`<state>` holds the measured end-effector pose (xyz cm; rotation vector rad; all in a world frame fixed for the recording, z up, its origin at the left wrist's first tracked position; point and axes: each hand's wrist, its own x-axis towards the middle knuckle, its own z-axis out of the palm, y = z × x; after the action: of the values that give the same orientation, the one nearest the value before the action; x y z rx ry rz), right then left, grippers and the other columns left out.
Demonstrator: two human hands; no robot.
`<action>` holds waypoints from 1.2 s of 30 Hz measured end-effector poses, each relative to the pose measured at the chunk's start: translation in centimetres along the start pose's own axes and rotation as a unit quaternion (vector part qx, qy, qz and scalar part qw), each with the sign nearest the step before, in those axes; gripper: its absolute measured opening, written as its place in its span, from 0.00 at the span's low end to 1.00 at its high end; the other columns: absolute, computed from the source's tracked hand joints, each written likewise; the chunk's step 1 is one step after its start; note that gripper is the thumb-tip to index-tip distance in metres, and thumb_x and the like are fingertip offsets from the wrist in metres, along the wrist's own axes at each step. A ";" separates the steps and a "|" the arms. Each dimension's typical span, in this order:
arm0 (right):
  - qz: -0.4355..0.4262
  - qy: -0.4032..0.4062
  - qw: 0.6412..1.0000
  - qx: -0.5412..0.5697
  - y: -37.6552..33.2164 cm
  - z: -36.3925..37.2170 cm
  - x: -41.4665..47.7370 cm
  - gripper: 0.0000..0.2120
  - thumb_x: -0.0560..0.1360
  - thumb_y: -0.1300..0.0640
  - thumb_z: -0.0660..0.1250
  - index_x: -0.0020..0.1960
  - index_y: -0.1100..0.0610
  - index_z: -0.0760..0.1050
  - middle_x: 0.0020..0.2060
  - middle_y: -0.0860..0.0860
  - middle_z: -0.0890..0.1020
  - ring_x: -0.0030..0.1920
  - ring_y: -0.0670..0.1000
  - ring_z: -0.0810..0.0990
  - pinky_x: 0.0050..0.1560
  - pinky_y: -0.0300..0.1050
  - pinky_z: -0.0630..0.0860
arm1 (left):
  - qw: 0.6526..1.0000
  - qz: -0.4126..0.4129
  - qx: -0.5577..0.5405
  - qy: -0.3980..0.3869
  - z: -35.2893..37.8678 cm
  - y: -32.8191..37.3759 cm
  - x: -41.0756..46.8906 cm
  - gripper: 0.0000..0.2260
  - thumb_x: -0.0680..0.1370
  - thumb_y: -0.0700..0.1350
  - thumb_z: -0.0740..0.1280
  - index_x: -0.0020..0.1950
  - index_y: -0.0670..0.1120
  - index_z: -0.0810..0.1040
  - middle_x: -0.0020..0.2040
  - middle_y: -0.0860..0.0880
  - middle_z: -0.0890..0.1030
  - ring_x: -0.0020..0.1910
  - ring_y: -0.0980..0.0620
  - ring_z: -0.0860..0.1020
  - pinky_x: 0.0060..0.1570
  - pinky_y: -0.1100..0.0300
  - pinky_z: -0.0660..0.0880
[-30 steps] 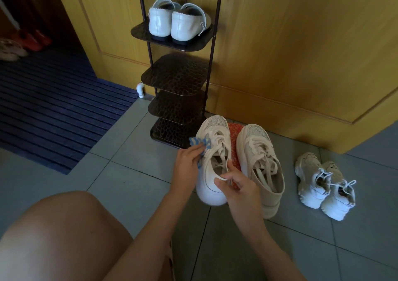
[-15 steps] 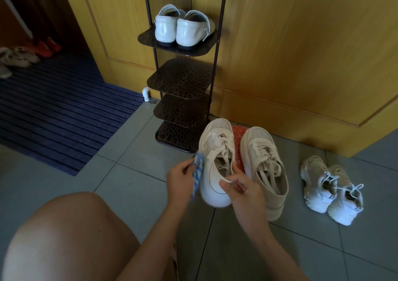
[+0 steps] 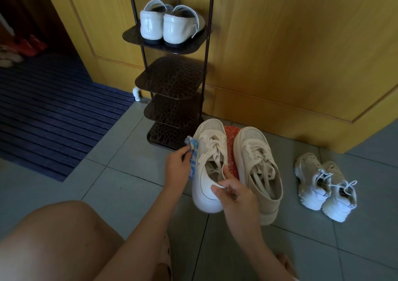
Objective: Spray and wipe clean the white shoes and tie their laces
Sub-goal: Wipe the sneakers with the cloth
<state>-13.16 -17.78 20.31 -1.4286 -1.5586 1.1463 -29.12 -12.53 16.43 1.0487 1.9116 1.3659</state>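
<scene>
My left hand (image 3: 177, 167) pinches the blue-and-white cloth (image 3: 193, 157) at the white shoe (image 3: 212, 133)'s side, and my right hand (image 3: 235, 196) grips its heel rim. The second shoe (image 3: 251, 138) sits just beside it on the floor (image 3: 120, 173), by the rack (image 3: 170, 82)'s foot.

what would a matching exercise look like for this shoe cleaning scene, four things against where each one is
Things
1. blue and white patterned cloth
2. pair of glossy white slip-on shoes
3. pair of small chunky white trainers
4. red patterned flat item

Places
A. between the two cream lace-up sneakers
B. pinched in the left hand
C. on the grey tile floor, far right
D. top shelf of the dark metal rack

Pairs: 1-B, 2-D, 3-C, 4-A
</scene>
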 end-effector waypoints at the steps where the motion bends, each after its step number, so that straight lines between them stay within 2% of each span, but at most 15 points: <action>1: -0.001 0.005 1.000 -0.007 -0.2 0.0 0.0 0.06 0.72 0.62 0.71 0.37 0.61 0.77 0.57 0.52 0.79 0.57 0.24 0.69 0.44 0.24 0.68 | 1.000 -0.002 -0.002 0.000 -0.1 -0.2 -0.3 0.13 0.78 0.36 0.62 0.61 0.37 0.77 0.51 0.46 0.80 0.46 0.54 0.77 0.36 0.80 0.70; 5: -0.002 -0.006 1.000 -0.011 -0.6 0.0 -0.1 0.07 0.72 0.63 0.70 0.37 0.61 0.76 0.54 0.61 0.77 0.57 0.24 0.69 0.43 0.25 0.68 | 1.000 -0.009 0.007 0.001 -0.5 -1.3 -2.5 0.11 0.78 0.36 0.63 0.59 0.38 0.79 0.51 0.44 0.82 0.45 0.54 0.78 0.39 0.78 0.71; 7: -0.001 -0.011 1.000 -0.007 -0.6 0.1 -0.3 0.07 0.73 0.63 0.70 0.37 0.61 0.75 0.53 0.62 0.77 0.55 0.22 0.69 0.43 0.24 0.68 | 1.000 -0.016 0.003 -0.005 -0.8 -1.6 -3.7 0.11 0.78 0.36 0.63 0.59 0.39 0.79 0.51 0.44 0.82 0.45 0.54 0.78 0.40 0.77 0.72; 11: 0.001 -0.007 1.000 0.013 -0.6 0.3 -0.3 0.06 0.72 0.63 0.70 0.37 0.61 0.76 0.52 0.50 0.80 0.54 0.23 0.69 0.42 0.23 0.68 | 0.999 -0.027 -0.009 -0.029 -1.6 -1.5 -5.4 0.12 0.78 0.36 0.63 0.59 0.40 0.79 0.50 0.47 0.82 0.42 0.59 0.77 0.40 0.78 0.71; 13: 0.001 -0.009 1.000 0.020 -0.7 0.3 -0.3 0.05 0.73 0.63 0.70 0.38 0.61 0.76 0.47 0.42 0.82 0.55 0.22 0.68 0.42 0.23 0.68 | 0.999 -0.033 -0.013 -0.041 -2.0 -1.3 -6.1 0.11 0.78 0.35 0.63 0.59 0.39 0.79 0.49 0.48 0.81 0.41 0.64 0.76 0.40 0.78 0.71; 15: 0.005 -0.013 1.000 0.019 -0.7 0.3 -0.3 0.05 0.73 0.63 0.69 0.39 0.62 0.76 0.42 0.38 0.81 0.52 0.22 0.69 0.41 0.25 0.69 | 0.998 -0.037 -0.017 -0.050 -2.3 -1.2 -6.6 0.10 0.77 0.35 0.64 0.57 0.39 0.80 0.48 0.48 0.81 0.40 0.65 0.76 0.39 0.78 0.71; 18: -0.001 -0.003 1.000 0.016 -0.6 0.4 -0.3 0.05 0.73 0.62 0.69 0.39 0.61 0.76 0.52 0.29 0.73 0.57 0.27 0.70 0.41 0.26 0.69 | 0.997 -0.044 -0.016 -0.053 -2.5 -1.3 -7.7 0.09 0.77 0.35 0.64 0.56 0.38 0.80 0.45 0.50 0.80 0.38 0.67 0.75 0.37 0.79 0.70; 22: -0.006 0.002 1.000 0.012 -0.5 0.4 -0.3 0.06 0.73 0.62 0.69 0.39 0.62 0.76 0.59 0.36 0.73 0.67 0.37 0.67 0.43 0.23 0.68 | 0.995 -0.069 -0.015 -0.065 -3.0 -1.6 -8.2 0.09 0.77 0.36 0.65 0.54 0.39 0.81 0.45 0.47 0.82 0.37 0.65 0.77 0.36 0.78 0.72; 25: -0.005 -0.004 1.000 0.022 -0.6 0.1 -0.3 0.07 0.73 0.61 0.69 0.38 0.61 0.75 0.63 0.39 0.71 0.67 0.37 0.68 0.44 0.21 0.66 | 0.995 -0.090 -0.036 -0.031 -3.4 -1.4 -6.9 0.09 0.77 0.38 0.65 0.54 0.36 0.81 0.45 0.44 0.83 0.34 0.65 0.77 0.34 0.77 0.71; 27: -0.003 -0.012 1.000 0.026 -0.6 0.0 -0.4 0.07 0.73 0.61 0.69 0.38 0.62 0.75 0.64 0.38 0.70 0.62 0.30 0.69 0.44 0.21 0.66 | 0.995 -0.087 -0.044 0.008 -3.3 -0.9 -5.5 0.10 0.77 0.39 0.65 0.56 0.36 0.80 0.46 0.44 0.83 0.37 0.60 0.77 0.35 0.77 0.72; 28: -0.001 -0.015 1.000 0.028 -0.6 0.0 -0.4 0.08 0.73 0.61 0.69 0.37 0.62 0.75 0.64 0.37 0.70 0.58 0.28 0.69 0.43 0.21 0.67 | 0.996 -0.078 -0.046 0.025 -3.1 -0.5 -4.8 0.11 0.77 0.39 0.65 0.57 0.36 0.80 0.47 0.44 0.82 0.40 0.57 0.77 0.36 0.78 0.71; 30: -0.001 -0.010 0.999 0.034 -0.5 0.1 -0.4 0.09 0.73 0.61 0.69 0.36 0.62 0.74 0.58 0.32 0.74 0.59 0.31 0.71 0.42 0.23 0.67 | 0.997 -0.058 -0.045 0.031 -2.4 0.4 -3.3 0.13 0.78 0.38 0.65 0.61 0.37 0.77 0.52 0.43 0.81 0.45 0.55 0.77 0.37 0.80 0.71; 33: -0.005 -0.004 0.999 0.042 -0.5 0.2 -0.4 0.10 0.73 0.61 0.70 0.37 0.65 0.73 0.45 0.32 0.80 0.60 0.34 0.71 0.42 0.25 0.69 | 0.998 -0.034 -0.047 -0.012 -1.0 1.8 -2.0 0.14 0.79 0.35 0.61 0.64 0.37 0.75 0.53 0.45 0.79 0.46 0.55 0.77 0.39 0.79 0.71; 34: -0.008 -0.002 0.999 0.037 -0.5 0.2 -0.4 0.10 0.73 0.61 0.70 0.37 0.65 0.73 0.44 0.31 0.80 0.61 0.33 0.71 0.42 0.27 0.70 | 0.998 -0.027 -0.044 -0.022 -0.6 2.0 -1.9 0.14 0.79 0.34 0.61 0.64 0.37 0.75 0.52 0.47 0.79 0.46 0.56 0.76 0.39 0.79 0.71; 36: -0.010 0.003 0.999 0.033 -0.7 0.2 -0.5 0.10 0.73 0.61 0.70 0.37 0.65 0.73 0.43 0.30 0.79 0.62 0.40 0.74 0.43 0.32 0.72 | 0.999 -0.014 -0.033 -0.027 -0.4 2.0 -2.0 0.14 0.79 0.34 0.60 0.64 0.37 0.74 0.52 0.50 0.77 0.48 0.56 0.75 0.39 0.81 0.69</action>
<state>-13.51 -18.24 20.90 -1.3681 -1.5150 1.1697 -27.80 -14.12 18.45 1.0131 1.8230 1.3614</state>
